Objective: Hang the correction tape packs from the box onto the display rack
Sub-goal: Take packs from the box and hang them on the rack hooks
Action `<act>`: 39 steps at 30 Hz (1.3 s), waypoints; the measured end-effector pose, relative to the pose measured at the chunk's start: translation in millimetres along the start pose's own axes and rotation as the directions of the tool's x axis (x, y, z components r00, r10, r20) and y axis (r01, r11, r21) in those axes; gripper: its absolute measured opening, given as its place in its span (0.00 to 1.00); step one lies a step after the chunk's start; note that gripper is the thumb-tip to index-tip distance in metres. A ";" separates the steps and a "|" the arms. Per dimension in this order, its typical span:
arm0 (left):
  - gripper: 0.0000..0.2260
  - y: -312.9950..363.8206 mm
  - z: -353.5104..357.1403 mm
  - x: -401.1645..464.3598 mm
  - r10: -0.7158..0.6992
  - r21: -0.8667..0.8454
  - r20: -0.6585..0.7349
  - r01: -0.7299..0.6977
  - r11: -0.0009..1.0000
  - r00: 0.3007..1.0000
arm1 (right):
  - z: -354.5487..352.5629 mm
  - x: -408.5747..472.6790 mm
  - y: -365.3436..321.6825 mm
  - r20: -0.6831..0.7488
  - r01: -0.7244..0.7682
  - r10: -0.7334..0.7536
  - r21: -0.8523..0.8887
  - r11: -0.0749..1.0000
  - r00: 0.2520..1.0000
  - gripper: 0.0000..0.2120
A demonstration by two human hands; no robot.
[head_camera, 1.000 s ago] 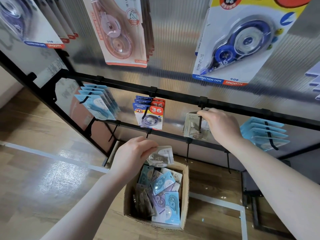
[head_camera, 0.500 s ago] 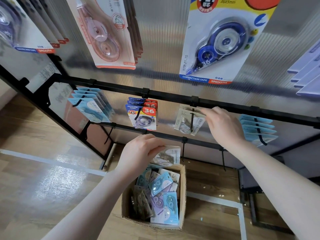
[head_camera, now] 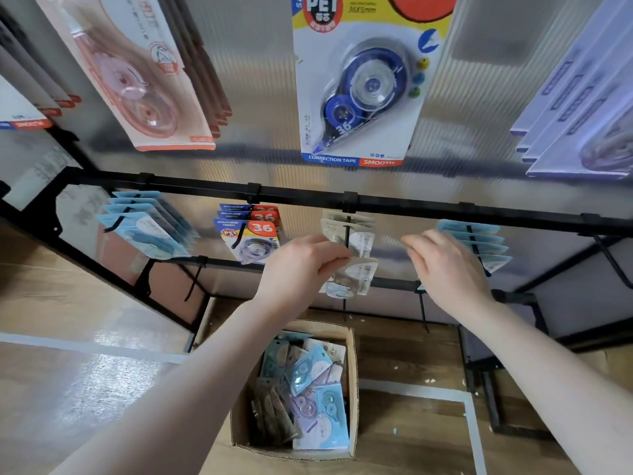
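Grey correction tape pack [head_camera: 356,274] pinched in left hand [head_camera: 301,265], at the tip of the black hook [head_camera: 347,234] carrying similar grey packs. Right hand [head_camera: 445,265] just beside, fingers relaxed, holding nothing. Cardboard box [head_camera: 352,389] of packs below, on the floor.

Big blue correction tape pack [head_camera: 363,80]: "PET", "36X5mm", "36" on the dispenser, bottom strip "CORRECTION TAPE", "SMOOTH". Small hooked packs [head_camera: 248,234]: "JINUO", "PET", "36". Leftmost pack [head_camera: 24,122]: "SMOOTH".
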State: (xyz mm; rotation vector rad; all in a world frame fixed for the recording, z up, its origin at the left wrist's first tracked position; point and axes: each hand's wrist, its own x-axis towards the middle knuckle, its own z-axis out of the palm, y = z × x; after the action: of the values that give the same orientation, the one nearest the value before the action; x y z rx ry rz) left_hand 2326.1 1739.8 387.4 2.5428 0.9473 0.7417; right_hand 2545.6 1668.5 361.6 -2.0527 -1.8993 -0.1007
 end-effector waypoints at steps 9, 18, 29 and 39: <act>0.11 -9.0 16.3 8.0 0.019 0.009 0.049 -0.020 1.000 0.999 | 8.6 -2.1 5.7 0.004 0.039 -0.039 0.008 0.999 0.999 0.10; 0.11 -18.1 21.3 6.6 0.089 0.098 0.096 -0.099 0.990 0.991 | 13.7 -2.7 8.7 -0.010 0.050 -0.050 0.006 0.999 0.999 0.09; 0.15 -26.4 27.1 27.2 0.146 0.162 0.101 -0.161 0.974 0.984 | 15.6 -1.0 13.6 -0.051 0.098 -0.098 -0.002 0.995 0.994 0.09; 0.15 -33.5 35.1 36.1 0.120 0.200 0.048 -0.127 0.972 0.992 | 18.6 2.6 18.3 -0.048 0.127 -0.127 -0.001 0.992 0.991 0.07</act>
State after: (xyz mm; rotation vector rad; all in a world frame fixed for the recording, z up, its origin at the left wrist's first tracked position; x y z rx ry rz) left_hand 2352.4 1784.4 356.3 2.8040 0.9010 0.6610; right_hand 2560.5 1675.6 341.2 -1.9090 -1.9983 -0.1777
